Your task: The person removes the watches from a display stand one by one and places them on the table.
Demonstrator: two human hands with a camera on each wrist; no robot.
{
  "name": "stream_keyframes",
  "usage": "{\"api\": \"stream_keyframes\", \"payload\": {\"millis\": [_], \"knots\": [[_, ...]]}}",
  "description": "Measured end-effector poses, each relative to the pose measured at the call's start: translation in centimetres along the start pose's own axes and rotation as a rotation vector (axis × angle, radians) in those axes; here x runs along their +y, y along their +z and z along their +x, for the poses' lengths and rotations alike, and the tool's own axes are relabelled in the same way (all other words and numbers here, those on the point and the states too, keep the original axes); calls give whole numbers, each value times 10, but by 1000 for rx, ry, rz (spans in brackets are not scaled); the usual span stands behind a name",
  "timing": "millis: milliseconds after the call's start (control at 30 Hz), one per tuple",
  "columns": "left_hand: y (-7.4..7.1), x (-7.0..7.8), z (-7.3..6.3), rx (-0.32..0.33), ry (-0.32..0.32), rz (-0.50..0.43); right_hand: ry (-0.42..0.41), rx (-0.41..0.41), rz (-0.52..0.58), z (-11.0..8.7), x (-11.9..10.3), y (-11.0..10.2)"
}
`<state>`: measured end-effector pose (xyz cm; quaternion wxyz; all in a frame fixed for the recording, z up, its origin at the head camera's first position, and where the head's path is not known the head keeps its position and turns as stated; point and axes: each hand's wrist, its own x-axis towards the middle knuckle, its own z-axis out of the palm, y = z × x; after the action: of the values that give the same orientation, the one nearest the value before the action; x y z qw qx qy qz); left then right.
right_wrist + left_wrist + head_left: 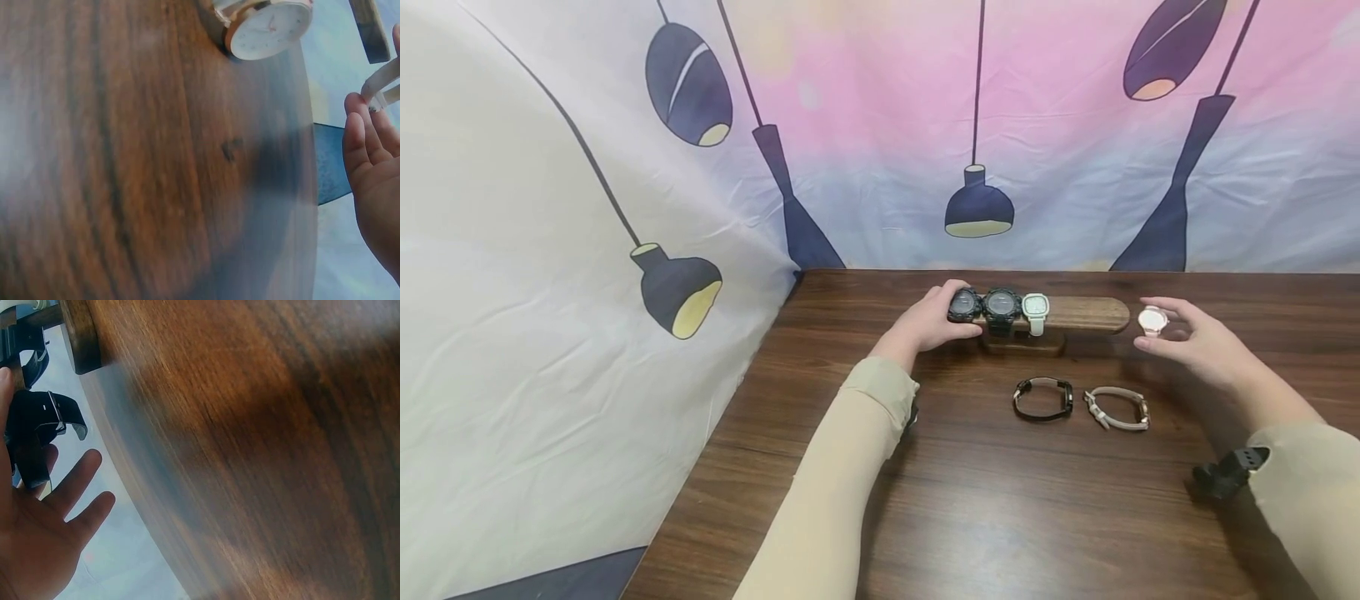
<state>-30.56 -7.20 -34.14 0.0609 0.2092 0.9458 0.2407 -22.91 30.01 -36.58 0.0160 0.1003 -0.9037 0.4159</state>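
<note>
At its left end, a wooden watch stand (1090, 313) is gripped by my left hand (928, 323), with the thumb in front and other fingers behind. Beside that hand, a black watch (964, 306) is on the bar, followed by a second black watch (1002, 306) and a pale green square watch (1036, 307). The left wrist view shows a black strap (47, 415) hanging near my fingers. Just off the bar's right end, my right hand (1210, 346) pinches a white round watch (1152, 321). Its pale strap (382, 78) shows at the fingertips in the right wrist view.
In front of the stand, a thin black-banded watch (1067, 398) and a pale-strapped watch (1142, 412) lie on the brown wooden table (1037, 500). A printed cloth (880, 200) hangs behind the table; a pale cloth (550, 375) hangs on the left.
</note>
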Motion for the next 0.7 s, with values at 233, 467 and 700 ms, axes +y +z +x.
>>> {"api": "stream_keyframes", "payload": {"millis": [233,467,700], "knots": [[-1,0,0,-11,-7,3,-45,-36,27,-11,-5,0],[-1,0,-1,-11,-13,11,-71,-48,76,-17,-12,6],[0,0,0,-6,-3,4,-91,-40,75,-20,-15,9]]}}
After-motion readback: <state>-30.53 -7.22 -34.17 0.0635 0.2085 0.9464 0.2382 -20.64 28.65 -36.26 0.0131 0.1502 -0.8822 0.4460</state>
